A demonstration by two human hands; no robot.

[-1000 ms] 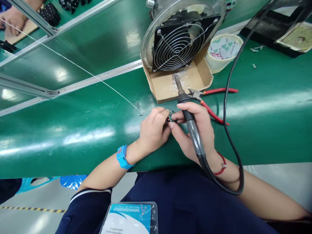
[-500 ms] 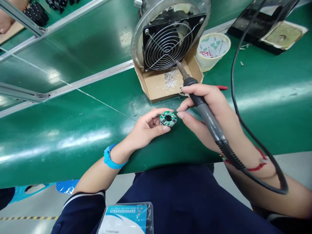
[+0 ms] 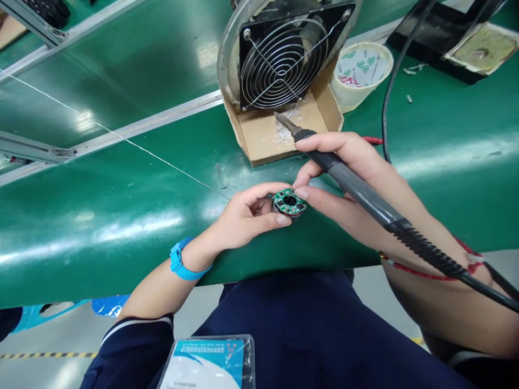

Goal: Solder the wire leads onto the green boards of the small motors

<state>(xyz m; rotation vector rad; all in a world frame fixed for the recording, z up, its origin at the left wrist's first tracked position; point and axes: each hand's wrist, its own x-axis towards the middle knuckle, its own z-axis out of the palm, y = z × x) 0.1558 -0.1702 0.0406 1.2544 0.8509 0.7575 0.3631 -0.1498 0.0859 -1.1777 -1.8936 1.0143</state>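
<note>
A round circuit board (image 3: 289,210) is held by the left hand (image 3: 243,219) on the near side of the cardboard tray (image 3: 263,150). The board's edge is met by right-hand (image 3: 344,173) fingertips; a soldering iron (image 3: 359,189) is gripped by that hand, its tip pointed toward the tray. Right of the tray, a tub (image 3: 351,99) is placed on the table (image 3: 121,216).

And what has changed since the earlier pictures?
The ring-shaped circuit board, barely visible at first, now shows its component side. The right hand moved rightward, its fingers now at the board's edge. Unchanged: the left hand holds the board, the right hand the soldering iron.
</note>
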